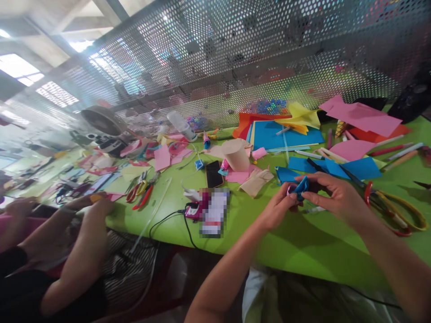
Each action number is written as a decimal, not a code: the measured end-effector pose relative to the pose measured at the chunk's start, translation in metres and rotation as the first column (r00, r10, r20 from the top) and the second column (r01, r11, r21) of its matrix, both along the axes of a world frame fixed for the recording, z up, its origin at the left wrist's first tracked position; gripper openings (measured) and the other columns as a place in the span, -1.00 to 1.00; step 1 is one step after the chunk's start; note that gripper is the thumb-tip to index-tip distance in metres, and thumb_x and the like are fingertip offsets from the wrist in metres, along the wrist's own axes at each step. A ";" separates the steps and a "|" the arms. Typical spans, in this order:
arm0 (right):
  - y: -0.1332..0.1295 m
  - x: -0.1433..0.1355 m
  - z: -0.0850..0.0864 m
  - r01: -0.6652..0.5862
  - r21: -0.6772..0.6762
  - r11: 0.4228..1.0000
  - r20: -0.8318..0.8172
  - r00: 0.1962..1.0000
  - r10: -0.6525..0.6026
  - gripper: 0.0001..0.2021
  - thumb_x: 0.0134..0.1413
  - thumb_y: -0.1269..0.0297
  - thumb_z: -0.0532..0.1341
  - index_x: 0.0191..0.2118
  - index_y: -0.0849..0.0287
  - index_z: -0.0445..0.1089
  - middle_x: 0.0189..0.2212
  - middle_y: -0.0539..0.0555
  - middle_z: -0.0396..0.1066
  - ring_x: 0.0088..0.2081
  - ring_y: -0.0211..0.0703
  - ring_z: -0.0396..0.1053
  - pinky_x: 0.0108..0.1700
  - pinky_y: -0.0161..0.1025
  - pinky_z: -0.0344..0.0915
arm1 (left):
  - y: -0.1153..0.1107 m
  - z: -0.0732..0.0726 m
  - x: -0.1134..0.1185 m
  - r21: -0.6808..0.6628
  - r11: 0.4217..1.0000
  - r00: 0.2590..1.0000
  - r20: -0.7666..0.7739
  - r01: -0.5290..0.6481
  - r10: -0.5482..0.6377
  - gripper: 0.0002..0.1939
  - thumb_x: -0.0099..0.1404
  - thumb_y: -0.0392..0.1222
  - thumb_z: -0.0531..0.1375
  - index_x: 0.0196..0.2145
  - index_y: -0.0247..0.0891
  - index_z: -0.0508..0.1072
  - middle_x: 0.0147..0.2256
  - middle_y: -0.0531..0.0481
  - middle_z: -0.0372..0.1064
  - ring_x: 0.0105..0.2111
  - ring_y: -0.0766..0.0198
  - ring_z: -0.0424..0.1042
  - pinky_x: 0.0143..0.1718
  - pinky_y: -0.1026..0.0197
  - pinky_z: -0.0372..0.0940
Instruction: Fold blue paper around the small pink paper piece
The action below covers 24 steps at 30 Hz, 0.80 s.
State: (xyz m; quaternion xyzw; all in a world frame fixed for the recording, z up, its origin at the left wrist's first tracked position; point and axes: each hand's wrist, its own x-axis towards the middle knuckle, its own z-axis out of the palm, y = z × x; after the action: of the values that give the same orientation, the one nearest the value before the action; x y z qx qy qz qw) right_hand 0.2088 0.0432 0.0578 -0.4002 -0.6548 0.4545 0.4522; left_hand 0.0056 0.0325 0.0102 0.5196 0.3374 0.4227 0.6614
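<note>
Over the green table, a small folded blue piece (302, 187), felt or foam by its look, is pinched between both hands. A bit of pinkish purple shows at its left side. My left hand (279, 202) grips it from the left, fingers closed and partly hidden. On the other side, my right hand (333, 194) holds its right edge between thumb and fingertips. Just behind the hands lie blue sheet pieces (362, 167). Scissors with red and yellow handles (400, 213) rest by my right wrist, their blades pointing toward the blue pieces.
A pixelated phone (215, 213), a magenta power strip (192, 211) with cables and a dark phone (214, 174) lie left of my hands. Behind them stands a cream roll (235, 154). Stacked blue sheets (272, 134) lie before the perforated metal panel (215, 80). A co-worker's arms (84, 233) rest leftward.
</note>
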 end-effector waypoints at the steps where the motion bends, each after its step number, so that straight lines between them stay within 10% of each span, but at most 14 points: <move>1: 0.000 0.001 0.000 -0.002 -0.001 1.000 0.003 1.000 0.002 -0.66 0.16 0.06 0.47 0.02 0.04 0.68 -0.10 0.13 0.61 -0.14 0.00 0.57 -0.07 -0.11 0.56 | 0.000 0.000 0.000 -0.007 1.000 1.000 0.010 -0.007 0.007 -0.38 0.38 0.35 0.32 0.06 -0.25 0.43 -0.28 0.02 0.38 -0.33 0.30 0.36 -0.24 0.21 0.26; 12: 0.000 0.006 0.003 -0.060 0.033 0.998 0.066 0.996 0.058 -0.68 0.24 0.08 0.40 0.07 -0.02 0.69 0.01 0.15 0.60 -0.01 0.07 0.52 0.13 0.00 0.46 | 0.000 0.010 0.002 -0.131 0.991 0.997 0.073 0.016 -0.007 -0.30 0.22 0.36 0.41 0.01 -0.29 0.48 -0.37 0.03 0.36 -0.44 0.33 0.30 -0.40 0.25 0.18; 24: 0.001 0.006 0.002 -0.077 -0.034 0.996 0.042 0.996 0.078 -0.75 0.19 0.12 0.41 -0.04 0.05 0.63 -0.24 0.04 0.58 -0.29 -0.06 0.47 -0.18 -0.12 0.44 | 0.001 0.003 -0.001 -0.124 0.991 0.999 0.018 0.045 -0.043 -0.33 0.30 0.37 0.32 0.03 -0.30 0.47 -0.41 0.04 0.35 -0.48 0.33 0.28 -0.45 0.26 0.07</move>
State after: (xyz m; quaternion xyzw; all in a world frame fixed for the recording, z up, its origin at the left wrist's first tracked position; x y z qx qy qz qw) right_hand 0.2147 0.0437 0.0594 -0.3913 -0.6721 0.4735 0.4135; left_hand 0.0050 0.0340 0.0137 0.4813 0.3467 0.3902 0.7042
